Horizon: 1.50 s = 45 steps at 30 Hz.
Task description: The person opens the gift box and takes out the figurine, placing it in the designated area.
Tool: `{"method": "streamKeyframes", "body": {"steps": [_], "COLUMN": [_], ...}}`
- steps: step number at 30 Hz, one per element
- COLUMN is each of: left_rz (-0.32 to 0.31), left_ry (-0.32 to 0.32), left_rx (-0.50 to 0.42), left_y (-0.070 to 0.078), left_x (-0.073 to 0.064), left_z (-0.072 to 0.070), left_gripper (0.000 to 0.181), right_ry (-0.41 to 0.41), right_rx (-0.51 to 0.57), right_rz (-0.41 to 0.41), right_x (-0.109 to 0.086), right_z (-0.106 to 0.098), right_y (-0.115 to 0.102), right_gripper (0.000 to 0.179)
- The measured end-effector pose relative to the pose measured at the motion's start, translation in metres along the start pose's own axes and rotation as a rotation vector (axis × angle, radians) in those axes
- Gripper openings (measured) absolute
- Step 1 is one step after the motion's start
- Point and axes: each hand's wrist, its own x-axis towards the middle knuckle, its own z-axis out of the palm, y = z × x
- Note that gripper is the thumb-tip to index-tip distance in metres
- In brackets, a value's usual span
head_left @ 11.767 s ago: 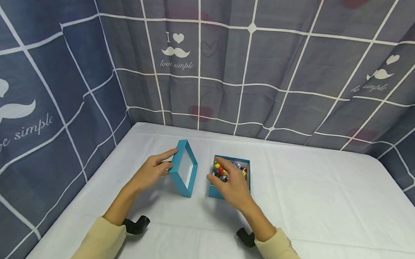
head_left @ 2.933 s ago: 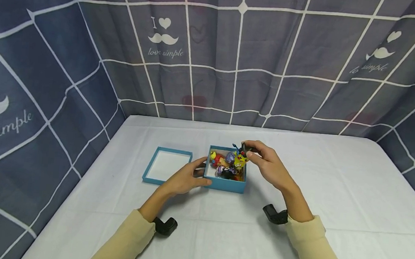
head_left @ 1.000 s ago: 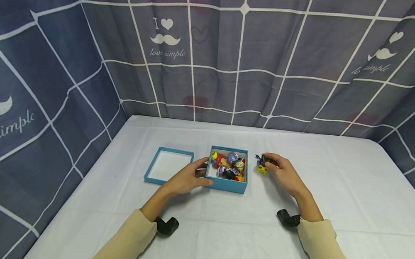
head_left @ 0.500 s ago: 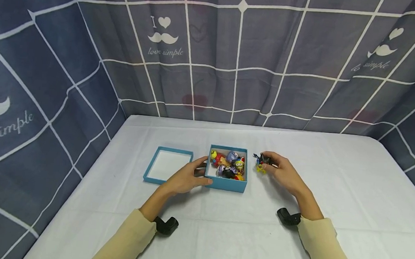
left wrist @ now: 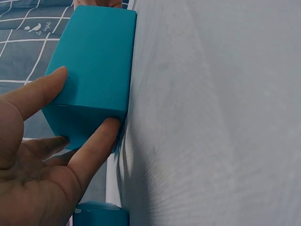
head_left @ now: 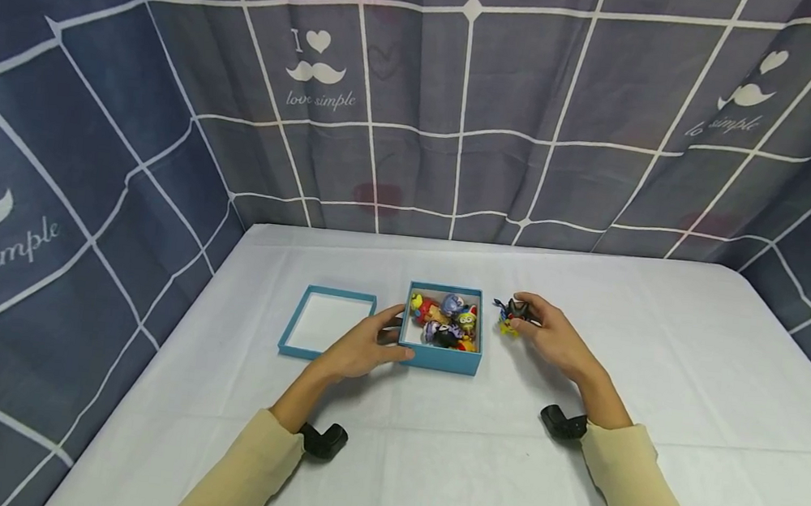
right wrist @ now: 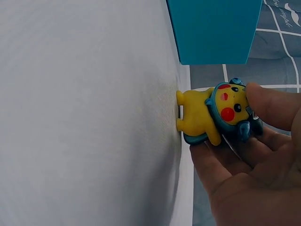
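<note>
My left hand (head_left: 363, 351) holds the near left corner of an uncovered blue box (head_left: 442, 361). In the left wrist view its thumb (left wrist: 49, 89) lies on the box's front face and the other fingers along the left side. Several small toy figures, among them a red and yellow one (head_left: 429, 311), fill the box. Just right of it, my right hand (head_left: 550, 332) pinches a yellow Pikachu figurine (right wrist: 197, 110) with a dark blue hood. The figurine stands upright, its feet on or very near the white cloth; the hand partly hides its back.
The blue lid (head_left: 331, 323) lies left of the box with its white inside facing up. A white cloth (head_left: 658, 375) covers the table. Dark checked curtains (head_left: 515, 101) hang behind and at both sides. Each wrist bears a black camera mount (head_left: 325, 441).
The left hand has laid down the lid and moved to the box. The right hand has carried the Pikachu figurine out of the box to its right; in the last second it barely moves.
</note>
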Motion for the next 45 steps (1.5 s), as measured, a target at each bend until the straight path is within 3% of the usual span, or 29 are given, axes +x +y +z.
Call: {"method": "streamKeyframes", "body": {"steps": [27, 38, 45], "left_rz": [0.009, 0.003, 0.006], "left_ry": [-0.018, -0.021, -0.022], "left_rx": [-0.022, -0.029, -0.03], "left_y": [0.002, 0.002, 0.001], "left_x": [-0.002, -0.002, -0.001], "left_z": [-0.003, -0.003, -0.003], "left_gripper": [0.082, 0.084, 0.083], "right_ry": [-0.014, 0.16, 0.198], "right_rx": [0.074, 0.112, -0.015], "right_rz": [0.015, -0.027, -0.156], "right_x": [0.0, 0.001, -0.005], "right_z": [0.0, 0.001, 0.011], "right_y": [-0.004, -0.018, -0.044], "right_gripper": [0.058, 0.06, 0.055]}}
